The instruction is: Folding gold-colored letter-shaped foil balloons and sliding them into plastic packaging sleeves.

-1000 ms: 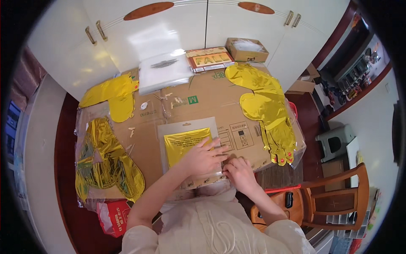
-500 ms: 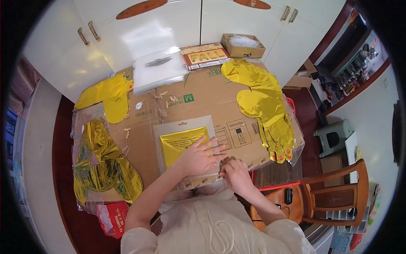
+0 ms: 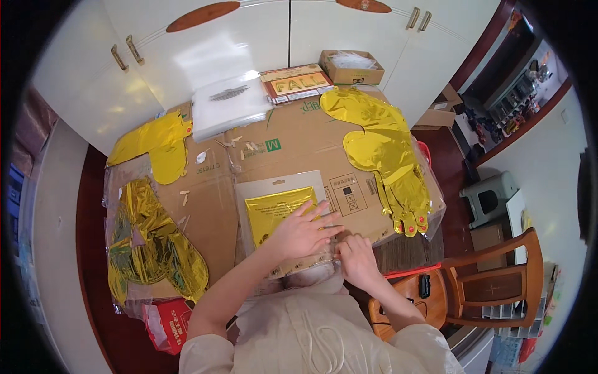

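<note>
A folded gold foil balloon (image 3: 274, 210) lies with a hang-hole card in a clear plastic bag (image 3: 248, 187) at the table's near edge. My left hand (image 3: 305, 233) rests open on the bag's right half, fingers spread. Just right of it, my right hand (image 3: 356, 254) is closed in a pinch at the bag's lower right corner. My fingers hide exactly how much of the bag they grip. Flat gold foil balloons lie around: one at the far left (image 3: 152, 144), a wrinkled one at the near left (image 3: 156, 240), and a long one at the right (image 3: 377, 140).
Flattened cardboard (image 3: 218, 215) covers the table. At the back are a stack of clear bags (image 3: 230, 107), printed cards (image 3: 296, 83) and a small carton (image 3: 352, 67). Small pale clips (image 3: 252, 148) and a white tag (image 3: 200, 157) lie scattered. A wooden chair (image 3: 492, 280) stands at the right.
The bag with the folded balloon has shifted right and turned slightly counterclockwise. Both my hands have moved a little to the right with it.
</note>
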Tool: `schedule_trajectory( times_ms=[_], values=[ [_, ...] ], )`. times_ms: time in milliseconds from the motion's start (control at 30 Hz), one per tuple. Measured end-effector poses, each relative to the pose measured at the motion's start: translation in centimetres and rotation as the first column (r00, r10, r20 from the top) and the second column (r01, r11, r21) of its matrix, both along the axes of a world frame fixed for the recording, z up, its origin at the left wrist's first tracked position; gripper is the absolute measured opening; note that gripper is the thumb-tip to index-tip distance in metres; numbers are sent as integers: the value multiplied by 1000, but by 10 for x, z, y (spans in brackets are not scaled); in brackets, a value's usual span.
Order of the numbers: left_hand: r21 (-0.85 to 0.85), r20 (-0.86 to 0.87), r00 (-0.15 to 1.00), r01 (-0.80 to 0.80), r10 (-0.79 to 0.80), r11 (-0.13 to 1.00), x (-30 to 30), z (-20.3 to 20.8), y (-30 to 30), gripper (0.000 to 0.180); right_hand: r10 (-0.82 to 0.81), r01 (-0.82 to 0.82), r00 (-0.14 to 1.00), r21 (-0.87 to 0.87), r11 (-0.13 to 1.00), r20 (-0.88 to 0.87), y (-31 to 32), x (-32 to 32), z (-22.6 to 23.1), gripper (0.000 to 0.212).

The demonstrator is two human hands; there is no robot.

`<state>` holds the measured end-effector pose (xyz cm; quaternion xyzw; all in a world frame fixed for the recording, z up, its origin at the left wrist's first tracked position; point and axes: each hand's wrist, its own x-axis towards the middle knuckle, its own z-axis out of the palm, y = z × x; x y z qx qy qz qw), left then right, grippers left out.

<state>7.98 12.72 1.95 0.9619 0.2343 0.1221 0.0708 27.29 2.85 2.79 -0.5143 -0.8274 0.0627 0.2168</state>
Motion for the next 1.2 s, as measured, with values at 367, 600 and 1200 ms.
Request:
schedule_trajectory(
  times_ms=[367, 600, 1200],
  values=[
    [36, 29, 999, 22, -23, 999, -1, -3, 0, 41, 429, -787, 568, -310, 534, -702, -73, -58, 5, 14],
    [-348, 128, 992, 37, 8, 937, -70, 91, -34, 45, 320, -680, 645, -331, 654, -694, -66, -67, 4, 12],
    [-489, 496, 664, -320, 560, 812, -157, 18, -174, 15, 283, -289, 956, 84, 954, 77, 15, -45, -6, 30]
  ],
)
